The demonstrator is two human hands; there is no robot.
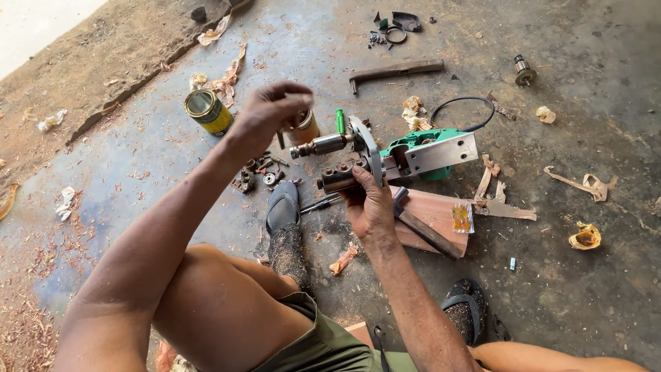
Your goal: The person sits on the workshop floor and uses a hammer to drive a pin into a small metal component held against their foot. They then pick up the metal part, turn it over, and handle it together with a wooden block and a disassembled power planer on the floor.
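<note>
A dismantled green power planer (413, 155) lies on the concrete floor with its rotor shaft (323, 145) and cutter drum (339, 177) sticking out to the left. My right hand (368, 203) grips the machine at its round side plate, beside the drum. My left hand (270, 110) hovers above the left end of the shaft with its fingers pinched together; what it pinches, if anything, is too small to see. Small loose parts (260, 172) lie just below it. A small tin (303, 129) stands behind the hand.
A yellow tin can (208, 111) stands to the left. A hammer (421, 226) rests on a wooden block (441, 217). A metal bar (396, 71), a ring and bits (394, 31) and another rotor (525, 70) lie further off. My sandalled feet (284, 213) sit close by.
</note>
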